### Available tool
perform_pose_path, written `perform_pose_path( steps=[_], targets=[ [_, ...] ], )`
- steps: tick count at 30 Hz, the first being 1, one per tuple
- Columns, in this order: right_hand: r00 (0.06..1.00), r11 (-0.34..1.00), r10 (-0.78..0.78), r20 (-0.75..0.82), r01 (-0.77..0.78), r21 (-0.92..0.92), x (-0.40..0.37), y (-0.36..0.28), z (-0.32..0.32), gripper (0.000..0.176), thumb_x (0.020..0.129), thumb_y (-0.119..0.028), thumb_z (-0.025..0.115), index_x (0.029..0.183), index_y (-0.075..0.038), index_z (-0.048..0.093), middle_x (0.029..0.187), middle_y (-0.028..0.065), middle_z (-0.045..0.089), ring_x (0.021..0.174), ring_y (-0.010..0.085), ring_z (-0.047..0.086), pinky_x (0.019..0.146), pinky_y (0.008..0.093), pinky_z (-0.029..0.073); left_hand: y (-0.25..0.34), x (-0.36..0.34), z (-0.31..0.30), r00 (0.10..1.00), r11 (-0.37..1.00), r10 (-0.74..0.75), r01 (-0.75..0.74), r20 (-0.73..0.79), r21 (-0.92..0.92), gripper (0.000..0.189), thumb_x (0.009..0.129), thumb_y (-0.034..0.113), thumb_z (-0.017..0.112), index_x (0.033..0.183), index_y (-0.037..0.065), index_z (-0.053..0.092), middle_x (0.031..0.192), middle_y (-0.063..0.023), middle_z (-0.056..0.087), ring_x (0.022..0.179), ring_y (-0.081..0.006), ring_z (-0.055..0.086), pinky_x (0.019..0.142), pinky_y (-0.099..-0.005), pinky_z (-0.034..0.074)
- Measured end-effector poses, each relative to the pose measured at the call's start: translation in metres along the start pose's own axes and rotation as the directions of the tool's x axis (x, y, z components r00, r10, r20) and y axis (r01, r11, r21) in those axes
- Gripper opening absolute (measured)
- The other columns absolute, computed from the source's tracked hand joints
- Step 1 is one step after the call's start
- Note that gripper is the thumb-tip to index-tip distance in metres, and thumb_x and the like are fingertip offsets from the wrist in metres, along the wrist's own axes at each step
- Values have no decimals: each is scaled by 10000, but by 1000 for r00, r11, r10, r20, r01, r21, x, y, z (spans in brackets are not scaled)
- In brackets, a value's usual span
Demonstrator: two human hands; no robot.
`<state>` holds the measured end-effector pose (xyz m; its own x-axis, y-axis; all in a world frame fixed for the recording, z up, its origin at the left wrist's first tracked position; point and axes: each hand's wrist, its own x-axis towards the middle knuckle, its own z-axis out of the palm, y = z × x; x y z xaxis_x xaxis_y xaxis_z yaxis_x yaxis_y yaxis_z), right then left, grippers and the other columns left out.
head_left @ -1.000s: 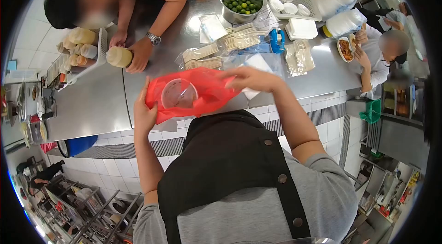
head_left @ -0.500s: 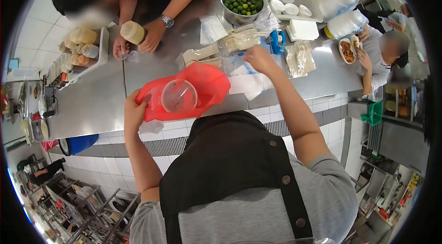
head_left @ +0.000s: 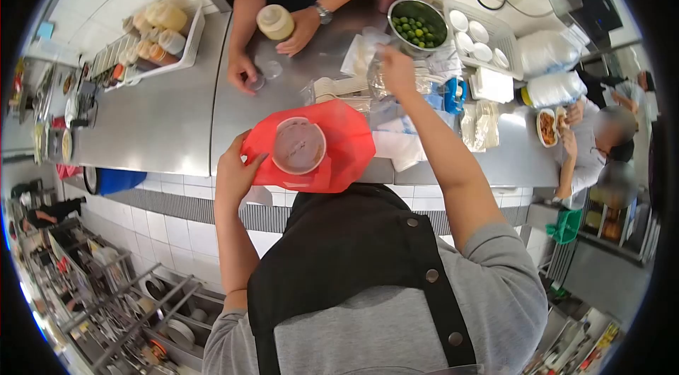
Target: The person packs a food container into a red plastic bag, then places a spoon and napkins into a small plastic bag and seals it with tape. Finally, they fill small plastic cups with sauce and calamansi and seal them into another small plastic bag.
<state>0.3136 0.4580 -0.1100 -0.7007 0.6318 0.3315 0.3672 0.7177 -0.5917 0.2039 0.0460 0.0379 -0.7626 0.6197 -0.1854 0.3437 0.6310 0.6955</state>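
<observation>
Head view: the left hand [head_left: 237, 173] clasps the red bag [head_left: 346, 145] at the steel counter's [head_left: 163, 120] near edge.
A round lidded tub [head_left: 298, 145] sits upright in the bag, just right of that grip. The right hand [head_left: 396, 67] is far forward over clear cutlery packets [head_left: 339, 86], well apart from the bag. Its grip cannot be told.

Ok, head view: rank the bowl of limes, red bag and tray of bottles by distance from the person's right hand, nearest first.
From the right hand:
1. Bowl of limes, just beyond it to the right.
2. Red bag, lower in the picture, in the left hand.
3. Tray of bottles, far off to the left.
</observation>
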Motion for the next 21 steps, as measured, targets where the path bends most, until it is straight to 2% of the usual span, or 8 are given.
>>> perform_pose_path(
  steps=[1, 3, 4, 5, 8, 15, 18, 21],
  targets=[
    [993, 993, 30, -116, -17, 117, 3, 5, -13, 297, 888, -78, 651, 1180, -101, 703, 1031, 161, 743, 874, 293, 728, 779, 368, 557, 2, -3, -1, 1000, 1000, -4, 4, -23, -16, 562, 824, 147, 772, 1328, -11, 583, 1205, -232, 682, 1106, -369, 669, 918, -400, 528],
    [945, 840, 320, 76, -319, 439, 5, -3, -50, 233, 925, -91, 669, 1152, -45, 698, 1048, 127, 742, 896, 220, 720, 781, 321, 550, 4, -7, -2, 998, 999, -15, 12, -68, -37, 560, 826, 148, 771, 1327, -16, 585, 1224, -229, 675, 1122, -369, 660, 928, -406, 522],
    [897, 654, 409, 169, -417, 631, 5, -12, -68, 211, 941, -98, 676, 1135, -16, 695, 1054, 111, 740, 909, 187, 715, 785, 304, 549, 5, -8, -3, 996, 999, -22, 18, -88, -41, 563, 827, 153, 772, 1330, -17, 584, 1229, -228, 672, 1126, -369, 657, 930, -409, 520],
    [886, 296, 389, 251, -379, 877, -2, -28, -84, 201, 952, -108, 677, 1112, 13, 691, 1054, 95, 737, 927, 160, 710, 796, 300, 555, 6, -9, -3, 994, 999, -28, 24, -105, -42, 567, 828, 158, 772, 1332, -18, 582, 1235, -227, 669, 1131, -369, 653, 932, -411, 517],
    [873, 117, 310, 377, -428, 896, -16, -67, -119, 193, 946, -108, 688, 1084, 27, 684, 1069, 96, 732, 952, 181, 711, 842, 328, 573, 14, -7, -2, 985, 998, 21, -31, -173, -56, 534, 833, 170, 769, 1306, -10, 601, 1217, -218, 674, 1117, -370, 650, 919, -411, 516],
    [789, -33, 289, 542, -557, 830, -31, -126, -130, 165, 944, -112, 686, 1055, 10, 698, 1022, 103, 743, 880, 169, 726, 787, 343, 597, 21, 4, -2, 971, 995, 84, -95, -223, -37, 403, 838, 181, 767, 1195, 31, 659, 1010, -197, 716, 932, -352, 695, 795, -409, 536],
    [776, -97, 181, 604, -597, 796, -36, -137, -123, 149, 950, -116, 673, 1042, -3, 702, 1017, 91, 744, 880, 174, 730, 777, 346, 608, 21, 5, 0, 976, 996, 57, -69, -212, -50, 320, 836, 102, 759, 1123, -16, 682, 807, -113, 702, 600, -139, 545, 589, -289, 466],
    [762, 1, 290, 578, -605, 796, -47, -164, -115, 134, 959, -109, 654, 1033, -8, 702, 973, 72, 738, 795, 148, 706, 697, 294, 572, 11, 5, 5, 980, 994, 44, -62, -192, -90, 251, 860, 90, 743, 1075, -29, 693, 722, -96, 658, 611, -94, 530, 582, -268, 453]
  ],
)
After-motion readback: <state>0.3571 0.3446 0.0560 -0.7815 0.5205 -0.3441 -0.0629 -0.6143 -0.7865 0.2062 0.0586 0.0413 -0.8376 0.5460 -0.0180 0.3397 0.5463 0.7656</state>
